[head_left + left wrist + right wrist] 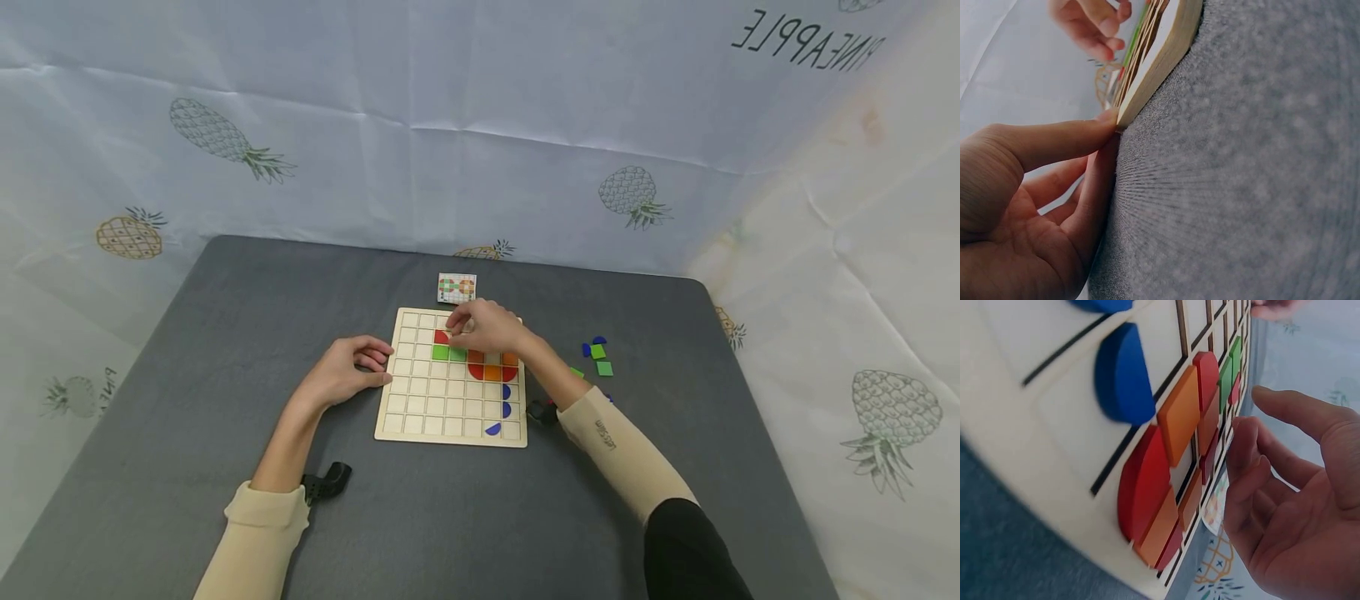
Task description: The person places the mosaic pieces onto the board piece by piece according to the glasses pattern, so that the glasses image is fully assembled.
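- While the left hand (pixel 337 375) rests its thumb and fingertips against the left edge of the square, pale wooden grid board (pixel 420 408), its grip looks relaxed, not clenched.
- Over the board's far half, the right hand (pixel 491 327) has its grip released, thumb and fingers apart, near a red rounded piece (pixel 441 337).
- The board lies flat on the grey worktop (pixel 420 517), with wide room for moving along its near edge.
- Blue half-round pieces (pixel 506 410) sit near its right edge.
- A small printed card (pixel 457 287) is just past its far edge.
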A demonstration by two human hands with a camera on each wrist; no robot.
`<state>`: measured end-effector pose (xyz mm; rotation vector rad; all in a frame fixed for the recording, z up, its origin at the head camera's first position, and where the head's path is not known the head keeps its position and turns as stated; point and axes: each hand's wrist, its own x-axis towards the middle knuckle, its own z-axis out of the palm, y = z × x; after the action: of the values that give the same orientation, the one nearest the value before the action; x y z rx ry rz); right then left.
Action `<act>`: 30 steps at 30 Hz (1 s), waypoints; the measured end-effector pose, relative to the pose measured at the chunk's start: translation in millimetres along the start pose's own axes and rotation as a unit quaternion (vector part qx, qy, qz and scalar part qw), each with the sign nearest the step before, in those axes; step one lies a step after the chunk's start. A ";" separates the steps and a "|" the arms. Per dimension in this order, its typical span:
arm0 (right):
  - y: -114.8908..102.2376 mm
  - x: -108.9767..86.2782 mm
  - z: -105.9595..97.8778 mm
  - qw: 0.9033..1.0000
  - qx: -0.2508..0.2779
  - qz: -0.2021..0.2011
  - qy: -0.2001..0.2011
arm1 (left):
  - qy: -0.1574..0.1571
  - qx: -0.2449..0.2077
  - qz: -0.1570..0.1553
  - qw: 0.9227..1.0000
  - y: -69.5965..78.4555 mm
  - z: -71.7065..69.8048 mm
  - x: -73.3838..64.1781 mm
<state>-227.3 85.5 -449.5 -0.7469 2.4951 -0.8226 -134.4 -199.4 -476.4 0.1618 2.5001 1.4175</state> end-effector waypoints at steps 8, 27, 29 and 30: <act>8.4 -18.2 -9.8 1.000 0.017 -0.009 0.018 | 0.000 -0.003 0.002 1.000 0.2 -0.2 0.2; 44.3 -89.4 -41.7 0.999 0.022 0.017 0.040 | -0.001 -0.007 -0.003 1.000 0.4 0.9 -1.8; 51.4 -100.2 -44.9 0.999 0.023 0.021 0.036 | -0.001 -0.006 -0.003 1.000 0.1 1.1 -1.8; 55.7 -105.8 -46.4 0.999 0.023 0.023 0.034 | -0.001 -0.006 -0.003 1.000 0.1 1.3 -1.8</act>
<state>-189.6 206.4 -428.6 -0.6529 2.5343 -0.9003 -132.3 -198.6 -476.6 0.1529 2.4883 1.4292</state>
